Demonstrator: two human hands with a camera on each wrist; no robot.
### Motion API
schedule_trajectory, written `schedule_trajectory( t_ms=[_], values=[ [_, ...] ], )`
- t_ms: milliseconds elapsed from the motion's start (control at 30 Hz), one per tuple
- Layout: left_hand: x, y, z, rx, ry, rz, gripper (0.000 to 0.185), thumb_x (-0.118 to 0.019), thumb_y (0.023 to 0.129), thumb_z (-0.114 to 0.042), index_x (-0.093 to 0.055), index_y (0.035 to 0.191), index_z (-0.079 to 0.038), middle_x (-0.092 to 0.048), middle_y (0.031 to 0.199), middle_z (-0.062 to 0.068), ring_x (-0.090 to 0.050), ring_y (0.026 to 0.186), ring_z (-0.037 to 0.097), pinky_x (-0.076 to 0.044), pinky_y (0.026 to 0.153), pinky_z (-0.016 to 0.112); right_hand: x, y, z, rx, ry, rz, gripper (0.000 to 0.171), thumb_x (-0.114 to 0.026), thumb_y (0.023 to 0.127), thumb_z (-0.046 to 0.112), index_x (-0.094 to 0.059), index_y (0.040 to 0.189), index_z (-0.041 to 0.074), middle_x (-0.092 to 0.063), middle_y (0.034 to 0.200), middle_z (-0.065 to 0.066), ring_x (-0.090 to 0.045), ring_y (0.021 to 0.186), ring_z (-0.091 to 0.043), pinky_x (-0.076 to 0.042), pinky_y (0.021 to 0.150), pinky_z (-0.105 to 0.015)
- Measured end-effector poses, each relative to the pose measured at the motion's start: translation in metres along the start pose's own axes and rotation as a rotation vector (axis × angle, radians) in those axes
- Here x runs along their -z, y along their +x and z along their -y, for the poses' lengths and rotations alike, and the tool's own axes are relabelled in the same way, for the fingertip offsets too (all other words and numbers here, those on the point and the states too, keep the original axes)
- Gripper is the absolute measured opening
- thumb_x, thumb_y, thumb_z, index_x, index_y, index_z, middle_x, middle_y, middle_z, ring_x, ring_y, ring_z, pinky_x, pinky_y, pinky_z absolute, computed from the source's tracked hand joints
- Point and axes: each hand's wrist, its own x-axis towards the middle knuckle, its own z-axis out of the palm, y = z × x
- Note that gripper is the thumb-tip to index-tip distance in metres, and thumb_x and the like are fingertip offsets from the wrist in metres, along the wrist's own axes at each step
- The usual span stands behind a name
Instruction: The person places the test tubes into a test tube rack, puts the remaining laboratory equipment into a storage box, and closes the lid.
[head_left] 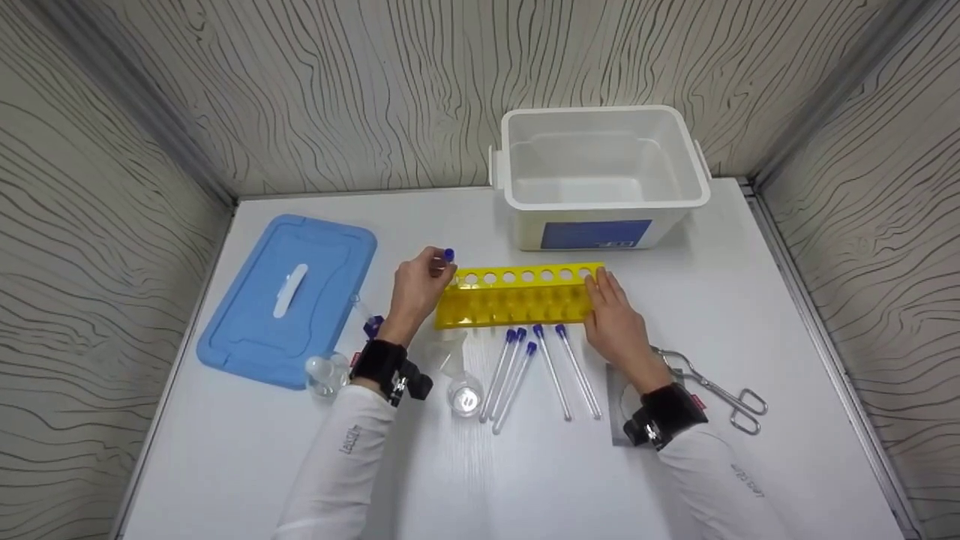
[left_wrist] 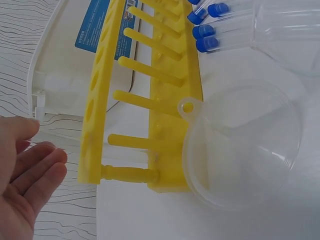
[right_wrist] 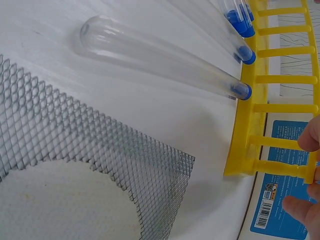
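My left hand pinches a blue-capped test tube at the left end of the yellow test tube rack. In the left wrist view the clear tube is faint, so how deep it sits in the end hole is hard to tell. At the rack's other end, my right hand grips the top plate, its thumb and fingers on different sides of it. Several capped test tubes lie in front of the rack. A clear funnel lies by the rack's left front, next to a clear glass vessel.
A white bin stands behind the rack, and its blue lid lies at the left. Near my left wrist are a clear glass bottle and a blue-based glass piece. Wire gauze and metal tongs lie right.
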Motion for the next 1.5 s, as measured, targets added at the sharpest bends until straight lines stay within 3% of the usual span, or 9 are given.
schedule_trajectory(
  t_ms=[133, 367, 567, 667, 833, 1000, 1267, 1367, 1500],
  values=[
    [-0.001, 0.0, 0.002, -0.005, 0.0, 0.01, 0.03, -0.065, 0.096, -0.026, -0.065, 0.122, -0.01, -0.073, 0.118, 0.009, -0.071, 0.106, 0.022, -0.058, 0.094, 0.035, 0.0, 0.0, 0.0, 0.003, 0.012, -0.003, 0.061, -0.048, 0.1, 0.017, -0.028, 0.155, 0.003, -0.019, 0.165, -0.019, -0.02, 0.153, -0.036, -0.043, 0.11, -0.052],
    [-0.001, -0.001, 0.002, 0.01, -0.009, 0.018, 0.034, -0.064, 0.096, -0.028, -0.064, 0.125, -0.01, -0.072, 0.12, 0.01, -0.07, 0.109, 0.024, -0.057, 0.096, 0.035, -0.001, 0.0, 0.0, 0.033, 0.026, -0.072, 0.059, -0.052, 0.096, 0.012, -0.036, 0.151, 0.0, -0.027, 0.162, -0.021, -0.026, 0.151, -0.037, -0.058, 0.08, -0.048],
    [0.002, -0.005, -0.001, 0.062, -0.009, 0.033, 0.037, -0.065, 0.096, -0.028, -0.062, 0.129, -0.011, -0.07, 0.125, 0.011, -0.069, 0.112, 0.025, -0.056, 0.098, 0.035, -0.001, 0.0, -0.001, 0.028, 0.019, -0.06, 0.06, -0.053, 0.096, 0.014, -0.034, 0.152, 0.001, -0.026, 0.163, -0.02, -0.025, 0.152, -0.037, -0.055, 0.092, -0.05],
    [0.007, -0.008, -0.002, 0.054, 0.002, -0.003, 0.036, -0.065, 0.096, -0.026, -0.064, 0.128, -0.01, -0.071, 0.122, 0.012, -0.07, 0.11, 0.025, -0.057, 0.096, 0.036, -0.001, -0.001, -0.001, 0.022, 0.009, -0.053, 0.061, -0.053, 0.097, 0.014, -0.034, 0.153, 0.001, -0.025, 0.163, -0.02, -0.025, 0.152, -0.037, -0.052, 0.098, -0.051],
    [0.018, -0.017, -0.008, 0.035, -0.005, -0.107, 0.031, -0.065, 0.096, -0.027, -0.068, 0.121, -0.01, -0.075, 0.11, 0.01, -0.072, 0.099, 0.023, -0.06, 0.087, 0.034, -0.001, 0.0, -0.002, 0.03, 0.006, -0.046, 0.061, -0.052, 0.097, 0.014, -0.033, 0.153, 0.001, -0.025, 0.163, -0.021, -0.025, 0.151, -0.038, -0.054, 0.095, -0.052],
    [0.023, -0.027, -0.02, -0.011, 0.011, -0.15, 0.027, -0.064, 0.096, -0.029, -0.071, 0.115, -0.011, -0.076, 0.105, 0.008, -0.072, 0.093, 0.022, -0.061, 0.083, 0.033, -0.003, 0.001, -0.002, 0.029, 0.008, -0.039, 0.061, -0.051, 0.097, 0.014, -0.032, 0.154, 0.002, -0.023, 0.164, -0.02, -0.024, 0.152, -0.038, -0.056, 0.09, -0.05],
    [0.008, -0.038, -0.045, -0.187, 0.172, -0.095, 0.023, -0.065, 0.095, -0.029, -0.073, 0.107, -0.011, -0.077, 0.096, 0.006, -0.072, 0.08, 0.019, -0.06, 0.075, 0.029, -0.003, 0.0, -0.004, 0.035, -0.001, -0.053, 0.061, -0.052, 0.097, 0.014, -0.033, 0.153, 0.002, -0.024, 0.163, -0.021, -0.025, 0.151, -0.038, -0.057, 0.084, -0.05],
    [0.001, -0.039, -0.049, -0.206, 0.207, -0.023, 0.024, -0.066, 0.094, -0.028, -0.073, 0.109, -0.011, -0.077, 0.097, 0.006, -0.072, 0.084, 0.021, -0.06, 0.078, 0.03, -0.003, 0.0, -0.003, 0.035, -0.006, -0.054, 0.061, -0.052, 0.097, 0.015, -0.033, 0.153, 0.002, -0.025, 0.163, -0.02, -0.026, 0.151, -0.038, -0.057, 0.086, -0.05],
    [-0.008, -0.04, -0.049, -0.2, 0.244, 0.131, 0.028, -0.067, 0.093, -0.027, -0.072, 0.114, -0.01, -0.077, 0.105, 0.007, -0.072, 0.089, 0.02, -0.06, 0.079, 0.029, -0.001, 0.0, -0.002, 0.018, -0.002, -0.026, 0.062, -0.051, 0.098, 0.017, -0.03, 0.155, 0.003, -0.021, 0.165, -0.019, -0.022, 0.152, -0.037, -0.052, 0.097, -0.051]
  ],
)
